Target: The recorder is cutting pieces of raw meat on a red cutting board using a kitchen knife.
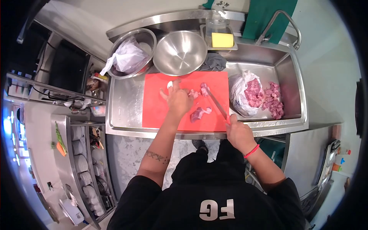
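My right hand [240, 135] grips a knife [217, 105] by its handle at the right edge of a red cutting board [161, 115]. The blade points up and left, its tip touching a small piece of raw meat [204, 89]. My left hand [178, 99], a white covering on one finger, is over the board with fingers spread. A pale meat scrap [194, 93] lies right beside it; whether the hand touches it, I cannot tell. Nearer to me on the board rests another raw piece [197, 114]. In the sink, an open white plastic bag [240, 95] holds raw meat chunks, with more chunks [274, 100] beside it.
Behind the board are a steel bowl [181, 53] and a steel basin [151, 37] holding a tied plastic bag [128, 56]. A grey cloth [214, 61], a yellow sponge [222, 40] and a pump bottle [215, 24] sit nearby. The sink's faucet [283, 14] arches at back right, before a green board [267, 17].
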The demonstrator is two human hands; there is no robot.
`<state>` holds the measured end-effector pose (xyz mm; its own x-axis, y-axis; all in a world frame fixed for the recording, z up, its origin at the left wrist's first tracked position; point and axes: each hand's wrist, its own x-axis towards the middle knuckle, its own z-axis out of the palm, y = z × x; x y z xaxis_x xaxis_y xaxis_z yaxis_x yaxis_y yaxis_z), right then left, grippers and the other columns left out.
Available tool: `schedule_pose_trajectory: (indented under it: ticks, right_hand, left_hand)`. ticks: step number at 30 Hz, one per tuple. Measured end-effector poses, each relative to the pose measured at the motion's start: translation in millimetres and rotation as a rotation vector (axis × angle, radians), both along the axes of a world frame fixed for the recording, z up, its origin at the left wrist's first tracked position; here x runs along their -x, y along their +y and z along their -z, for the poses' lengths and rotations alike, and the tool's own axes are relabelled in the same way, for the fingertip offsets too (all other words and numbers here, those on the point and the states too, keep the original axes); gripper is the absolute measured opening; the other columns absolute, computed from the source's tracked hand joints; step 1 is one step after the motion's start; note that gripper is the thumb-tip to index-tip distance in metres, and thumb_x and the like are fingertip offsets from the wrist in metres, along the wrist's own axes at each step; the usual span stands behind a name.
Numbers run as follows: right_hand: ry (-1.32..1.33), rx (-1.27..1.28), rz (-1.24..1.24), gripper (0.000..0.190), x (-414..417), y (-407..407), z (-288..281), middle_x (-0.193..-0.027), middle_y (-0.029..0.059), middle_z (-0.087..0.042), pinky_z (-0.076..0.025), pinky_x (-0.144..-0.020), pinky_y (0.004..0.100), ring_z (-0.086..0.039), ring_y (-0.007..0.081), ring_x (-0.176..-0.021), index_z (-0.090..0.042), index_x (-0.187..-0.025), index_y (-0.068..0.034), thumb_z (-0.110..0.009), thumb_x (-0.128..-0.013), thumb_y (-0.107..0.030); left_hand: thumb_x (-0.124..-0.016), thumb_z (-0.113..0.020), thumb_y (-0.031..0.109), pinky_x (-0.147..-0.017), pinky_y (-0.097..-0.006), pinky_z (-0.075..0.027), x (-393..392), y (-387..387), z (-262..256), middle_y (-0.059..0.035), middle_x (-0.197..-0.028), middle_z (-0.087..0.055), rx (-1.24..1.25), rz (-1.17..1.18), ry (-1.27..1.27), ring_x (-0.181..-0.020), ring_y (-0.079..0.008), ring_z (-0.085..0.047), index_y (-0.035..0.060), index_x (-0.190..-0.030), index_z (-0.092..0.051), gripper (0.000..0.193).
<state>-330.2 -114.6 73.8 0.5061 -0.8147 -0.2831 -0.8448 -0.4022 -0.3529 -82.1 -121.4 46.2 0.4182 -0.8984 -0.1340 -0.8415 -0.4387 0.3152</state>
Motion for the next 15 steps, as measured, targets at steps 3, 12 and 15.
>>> schedule_pose_trajectory:
  ticks: [3, 12, 15]
  right_hand:
    - [0.060, -0.073, -0.099, 0.028, 1, 5, -11, -0.066, 0.0242, -0.063, -0.053, -0.062, 0.0514, -0.065, 0.0426, -0.066, -0.044, -0.099, 0.000, -0.050, -0.093, -0.026]
    - [0.008, 0.002, -0.091, 0.028, 8, 1, -16, -0.066, 0.0235, -0.063, -0.053, -0.060, 0.0506, -0.065, 0.0414, -0.065, -0.045, -0.099, -0.001, -0.054, -0.090, -0.025]
    - [-0.009, 0.007, -0.088, 0.028, 3, -7, -4, -0.068, 0.0249, -0.063, -0.052, -0.060, 0.0514, -0.065, 0.0420, -0.066, -0.044, -0.100, -0.001, -0.054, -0.090, -0.025]
  left_hand:
    - [-0.073, -0.073, 0.030, -0.107, -0.0691, -0.008, -5, 9, 9, -0.0093, -0.142, -0.035, -0.024, 0.034, -0.092, -0.132, -0.0317, -0.034, 0.0139, -0.087, -0.074, 0.021]
    - [-0.073, -0.074, 0.033, -0.106, -0.0705, -0.005, -5, 10, 9, -0.0067, -0.146, -0.032, 0.036, 0.024, 0.064, -0.135, -0.0325, -0.029, 0.0156, -0.090, -0.074, 0.024]
    - [-0.073, -0.074, 0.033, -0.105, -0.0703, -0.003, -11, 5, -3, -0.0052, -0.146, -0.033, 0.080, 0.002, 0.194, -0.133, -0.0314, -0.032, 0.0167, -0.092, -0.074, 0.025]
